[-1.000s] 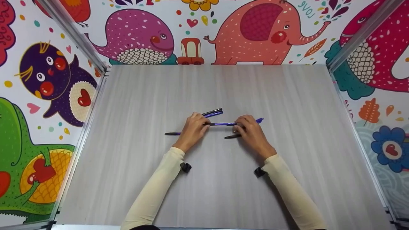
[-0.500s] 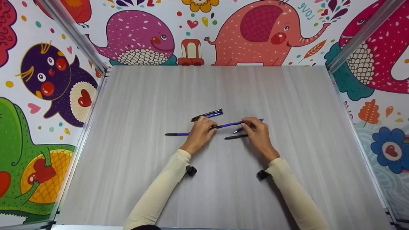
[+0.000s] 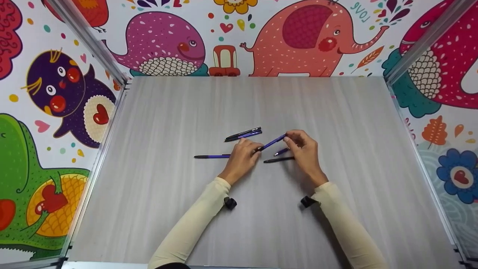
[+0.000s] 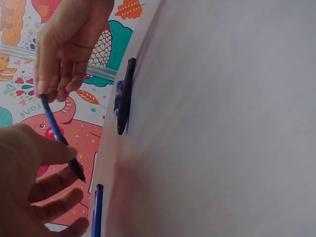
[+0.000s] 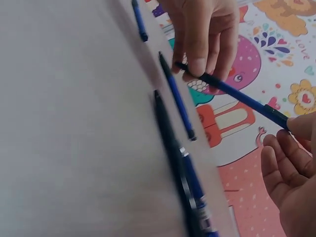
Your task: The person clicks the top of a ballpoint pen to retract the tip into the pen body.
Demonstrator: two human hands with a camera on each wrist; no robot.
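A blue pen with black ends [image 3: 273, 142] is stretched between both hands, tilted, its right end higher up in the head view. My left hand [image 3: 244, 155] pinches its black tip end between thumb and fingers. At the clip end, the thumb and fingertips of my right hand [image 3: 305, 153] pinch it; the right wrist view shows the clip [image 5: 272, 112] there. Below the right hand lie a blue pen [image 3: 281, 151] and a black pen [image 3: 278, 160], both partly covered by that hand. Another blue pen [image 3: 211, 157] lies left of the left hand, its right end hidden.
Behind the left hand, a black pen [image 3: 239, 133] and a blue pen [image 3: 251, 134] lie side by side on the grey wood-grain table [image 3: 179, 112]. Walls printed with cartoon animals and metal corner posts [image 3: 86, 41] border the table.
Both hands have shifted right, the left one more. The held pen has gone from nearly level to tilted, its right end raised. More of the left pen and the back pair now shows.
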